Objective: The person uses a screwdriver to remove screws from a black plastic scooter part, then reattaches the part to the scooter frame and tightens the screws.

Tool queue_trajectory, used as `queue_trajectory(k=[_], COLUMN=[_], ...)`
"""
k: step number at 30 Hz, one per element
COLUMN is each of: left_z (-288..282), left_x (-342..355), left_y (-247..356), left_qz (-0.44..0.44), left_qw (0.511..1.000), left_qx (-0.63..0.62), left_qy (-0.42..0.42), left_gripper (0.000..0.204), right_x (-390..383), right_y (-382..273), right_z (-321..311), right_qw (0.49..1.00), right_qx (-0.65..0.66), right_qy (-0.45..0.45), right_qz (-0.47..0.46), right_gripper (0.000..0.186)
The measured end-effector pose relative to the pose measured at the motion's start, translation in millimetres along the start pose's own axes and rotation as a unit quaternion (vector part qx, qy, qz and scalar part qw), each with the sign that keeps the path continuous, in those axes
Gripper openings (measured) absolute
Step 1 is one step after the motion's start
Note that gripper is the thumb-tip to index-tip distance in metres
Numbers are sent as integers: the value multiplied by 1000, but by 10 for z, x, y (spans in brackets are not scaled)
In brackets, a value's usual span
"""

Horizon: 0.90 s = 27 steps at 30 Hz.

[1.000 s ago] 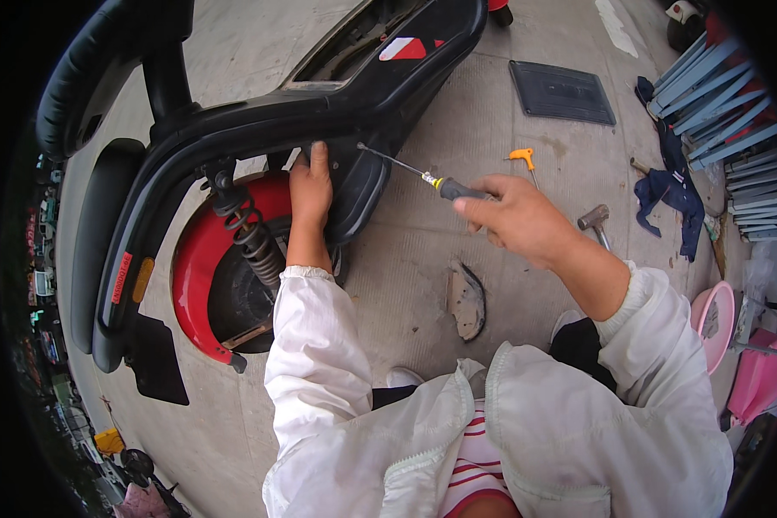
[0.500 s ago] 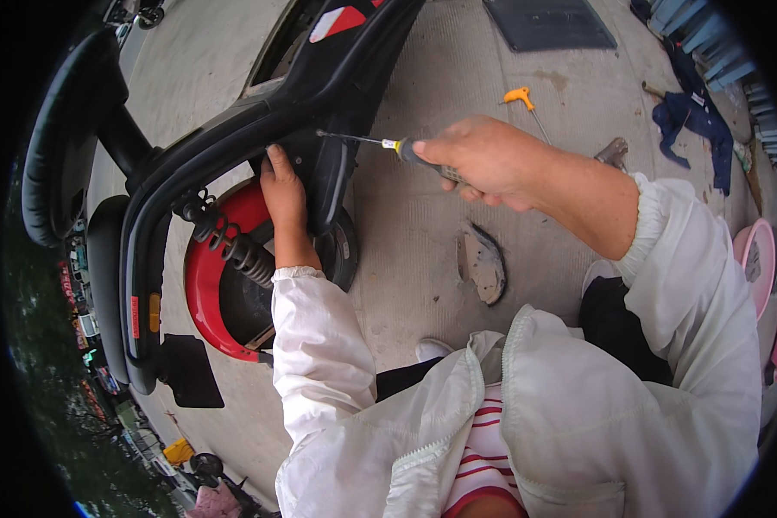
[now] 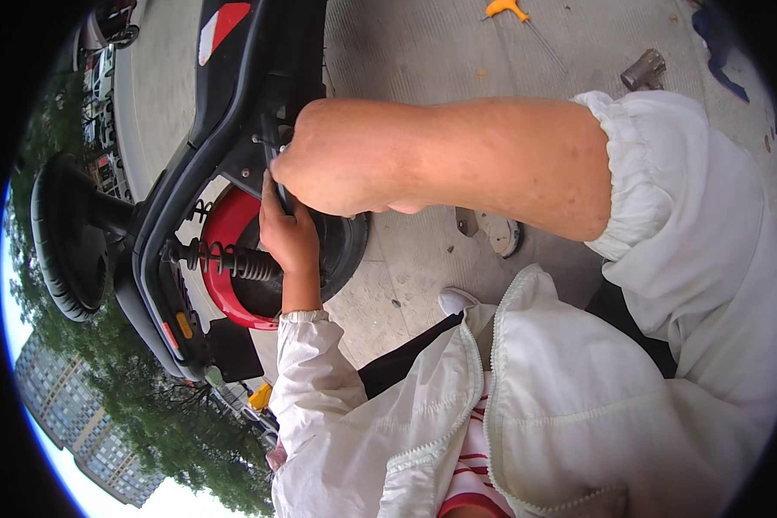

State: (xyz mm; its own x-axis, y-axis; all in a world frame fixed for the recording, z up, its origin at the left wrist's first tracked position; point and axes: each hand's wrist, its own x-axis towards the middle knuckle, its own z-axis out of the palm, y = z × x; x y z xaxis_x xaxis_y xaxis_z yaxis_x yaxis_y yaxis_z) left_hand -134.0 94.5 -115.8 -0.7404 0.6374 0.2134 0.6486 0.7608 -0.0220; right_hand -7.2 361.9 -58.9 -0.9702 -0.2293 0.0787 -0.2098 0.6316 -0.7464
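Observation:
A black scooter (image 3: 174,197) fills the left side, with a coil-spring shock absorber (image 3: 233,259) and a red fender (image 3: 222,289) by its wheel. My right hand (image 3: 341,155) is a closed fist close against the scooter's dark side panel (image 3: 249,168). The screwdriver it held half a second ago is hidden behind the fist. Below it, my left hand (image 3: 289,242) reaches up with fingers stretched along the panel's lower edge, its fingertips close to the right fist. Small screw heads show on the panel beside them.
An orange-handled hex key (image 3: 508,10) lies on the paved ground at the top. Nearer are a metal cylindrical part (image 3: 644,69) and a dark-rimmed piece (image 3: 499,233), partly behind my right forearm. A round black backrest (image 3: 69,237) juts out at the left.
My right hand has moved left to the scooter's panel, and the screwdriver has gone out of sight behind it. The view has shifted and tilted; my left hand stays by the panel.

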Motion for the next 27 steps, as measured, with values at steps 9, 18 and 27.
queue_trajectory(k=[9, 18, 27], left_z=[10, -328, -521], left_x=[14, 102, 292], left_y=[71, -57, -56], left_qz=[-21, -51, -67], left_qw=[999, 976, 956], left_qx=[-31, -96, -121], left_qy=[-37, -190, -259], left_gripper=[69, 68, 67], right_x=[-194, -605, -628], right_y=[302, 257, 456], right_z=[-165, -110, -37], right_qw=[852, 630, 740], right_qx=[522, 773, 671], right_qy=[-24, -28, -45], right_qz=[33, 72, 12], right_gripper=[22, 26, 56])
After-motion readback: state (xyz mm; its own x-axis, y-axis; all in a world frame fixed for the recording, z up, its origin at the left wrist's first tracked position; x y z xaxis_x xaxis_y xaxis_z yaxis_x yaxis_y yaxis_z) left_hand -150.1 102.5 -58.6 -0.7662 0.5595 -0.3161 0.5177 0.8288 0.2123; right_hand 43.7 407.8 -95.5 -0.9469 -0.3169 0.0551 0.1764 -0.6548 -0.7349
